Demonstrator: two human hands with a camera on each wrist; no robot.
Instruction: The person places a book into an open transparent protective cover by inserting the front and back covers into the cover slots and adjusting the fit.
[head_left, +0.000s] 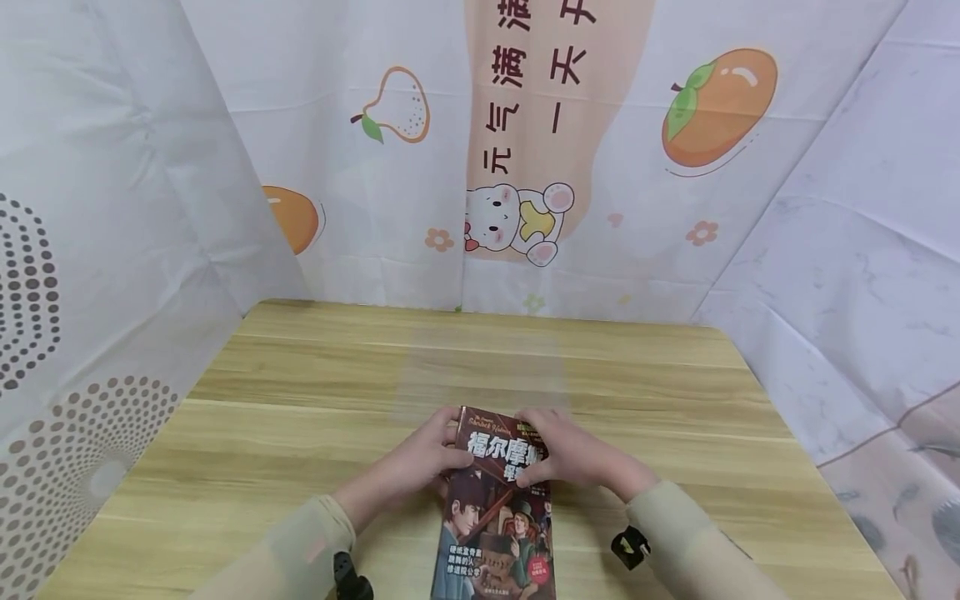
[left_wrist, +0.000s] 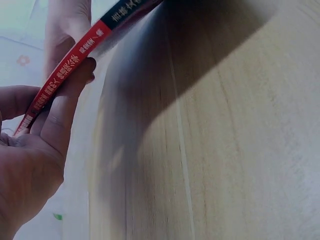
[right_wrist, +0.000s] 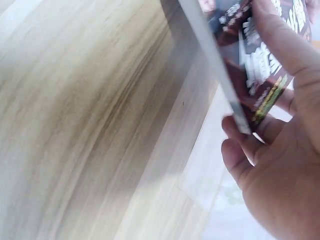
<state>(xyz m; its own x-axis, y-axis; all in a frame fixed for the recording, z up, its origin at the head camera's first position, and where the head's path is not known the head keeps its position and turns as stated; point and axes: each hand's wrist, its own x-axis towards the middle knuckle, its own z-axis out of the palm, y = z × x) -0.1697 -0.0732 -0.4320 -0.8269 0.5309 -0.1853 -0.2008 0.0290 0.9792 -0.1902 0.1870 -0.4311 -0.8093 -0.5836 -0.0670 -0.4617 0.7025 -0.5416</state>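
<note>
A dark brown paperback book [head_left: 491, 508] with white Chinese title letters and cartoon figures on its cover is held up between both hands, cover upward. My left hand [head_left: 423, 458] grips its left side, thumb on the cover and fingers beneath. In the left wrist view the red and black spine of the book [left_wrist: 70, 60] runs between thumb and fingers. My right hand [head_left: 573, 450] grips the upper right side, thumb across the title. The right wrist view shows the page edge and cover of the book [right_wrist: 250, 65], with fingertips curled under its corner.
A wood-grain table [head_left: 300, 383] lies beneath, with the book's shadow on it in the wrist views. A faint translucent rectangle [head_left: 480, 367] shows on the table beyond the hands. White printed cloth [head_left: 360, 208] hangs behind and along both sides.
</note>
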